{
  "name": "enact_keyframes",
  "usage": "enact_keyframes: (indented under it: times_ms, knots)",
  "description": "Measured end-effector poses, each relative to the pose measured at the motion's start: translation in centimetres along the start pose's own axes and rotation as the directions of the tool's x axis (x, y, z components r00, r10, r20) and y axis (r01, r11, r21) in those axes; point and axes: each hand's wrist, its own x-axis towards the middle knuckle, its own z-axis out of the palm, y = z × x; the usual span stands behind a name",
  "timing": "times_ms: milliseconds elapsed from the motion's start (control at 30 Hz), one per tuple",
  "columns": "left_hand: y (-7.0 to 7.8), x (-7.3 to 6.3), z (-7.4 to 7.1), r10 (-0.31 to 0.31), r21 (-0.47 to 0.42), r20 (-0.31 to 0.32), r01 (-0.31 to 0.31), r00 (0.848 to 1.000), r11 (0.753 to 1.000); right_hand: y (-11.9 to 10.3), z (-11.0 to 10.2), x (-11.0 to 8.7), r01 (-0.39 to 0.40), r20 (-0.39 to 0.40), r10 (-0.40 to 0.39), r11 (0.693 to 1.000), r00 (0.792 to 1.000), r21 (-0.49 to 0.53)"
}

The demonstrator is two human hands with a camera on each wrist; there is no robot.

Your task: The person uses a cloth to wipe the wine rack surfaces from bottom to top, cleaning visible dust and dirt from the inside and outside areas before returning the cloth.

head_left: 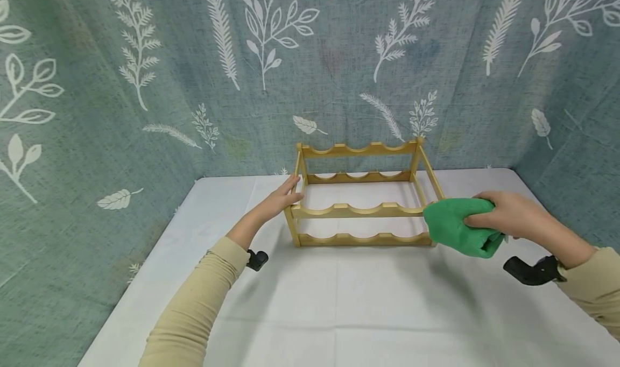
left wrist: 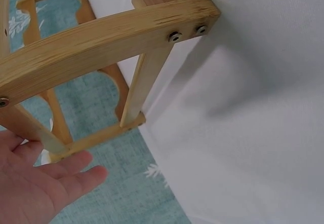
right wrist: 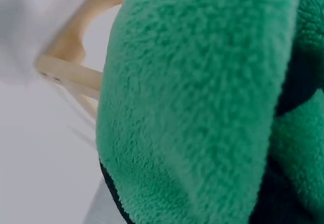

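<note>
A light wooden wine rack [head_left: 358, 211] with scalloped rails stands on the white-covered table. My left hand [head_left: 278, 199] holds the upper bar of its left side. In the left wrist view the left hand [left wrist: 45, 183] shows at the lower left by a rack bar, with two fingers stretched out past it. My right hand [head_left: 508, 213] grips a folded green cloth [head_left: 457, 224] at the rack's front right corner. That plush cloth [right wrist: 187, 102] fills most of the right wrist view and hides the right fingers there. Whether it touches the wood cannot be told.
A white cloth [head_left: 315, 308] covers the table. Behind it and at both sides hangs a blue-green curtain [head_left: 334, 82] with white leaf patterns. Each wrist wears a black camera mount, the right one [head_left: 530, 270] jutting out below the hand.
</note>
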Motion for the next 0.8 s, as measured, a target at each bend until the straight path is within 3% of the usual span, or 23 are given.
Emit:
enact_keyframes:
  times_ms: [100, 300, 400, 500, 633, 800]
  knots:
    - [-0.1, 0.0, 0.1, -0.005, 0.007, 0.000, 0.005, 1.000, 1.000, 0.7, 1.5, 0.4, -0.005, 0.007, 0.005, 1.000, 1.000, -0.011]
    - [0.0, 0.0, 0.0, 0.005, 0.009, 0.003, -0.005, 1.000, 1.000, 3.7, 6.8, 1.8, -0.069, 0.071, 0.066, 0.997, 0.995, 0.039]
    - [0.0, -0.1, 0.0, 0.006, 0.012, 0.000, -0.006, 1.000, 1.000, 4.7, 8.2, 2.0, -0.081, 0.066, 0.077, 0.995, 0.995, 0.060]
    - [0.0, -0.2, -0.1, -0.002, 0.012, -0.007, 0.002, 1.000, 1.000, 4.6, 7.8, 1.9, -0.065, 0.042, 0.063, 0.996, 0.997, 0.056]
    - [0.0, -0.1, -0.1, -0.012, 0.002, -0.007, 0.012, 1.000, 1.000, 3.3, 5.7, 1.3, -0.035, -0.006, 0.035, 0.999, 0.999, 0.025]
    - [-0.2, 0.1, -0.2, -0.003, 0.005, -0.004, 0.003, 1.000, 1.000, 1.0, 3.3, 0.1, -0.017, -0.127, 0.017, 1.000, 0.992, 0.004]
